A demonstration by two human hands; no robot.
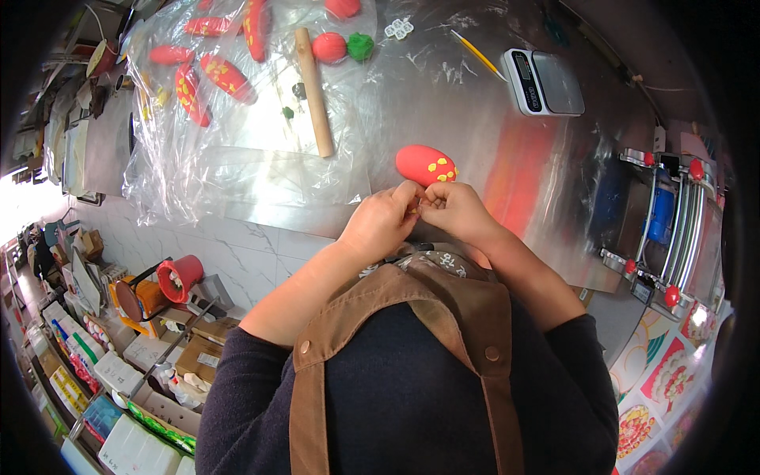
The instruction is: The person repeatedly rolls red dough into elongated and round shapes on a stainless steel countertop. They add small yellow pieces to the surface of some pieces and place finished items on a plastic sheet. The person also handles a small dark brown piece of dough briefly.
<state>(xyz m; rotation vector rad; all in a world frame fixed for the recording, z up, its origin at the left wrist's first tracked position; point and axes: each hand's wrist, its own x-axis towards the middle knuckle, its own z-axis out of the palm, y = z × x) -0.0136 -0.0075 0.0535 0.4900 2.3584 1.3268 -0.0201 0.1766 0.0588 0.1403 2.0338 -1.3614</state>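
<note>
Both my hands meet close to my body at the front edge of the steel table. My left hand and my right hand have their fingertips together, with a tiny bit of something yellow between them. Just beyond the fingers lies an oval of red dough, with small yellow pieces stuck on its right end. Further away stand a red dough ball and a green dough ball, touching, beside a wooden rolling pin. Several red dough pieces with yellow spots lie at the left under clear plastic.
Clear plastic sheeting covers the table's left part. A white flower-shaped cutter, a yellow modelling tool and a digital kitchen scale lie at the back. A machine with metal rollers stands at the right.
</note>
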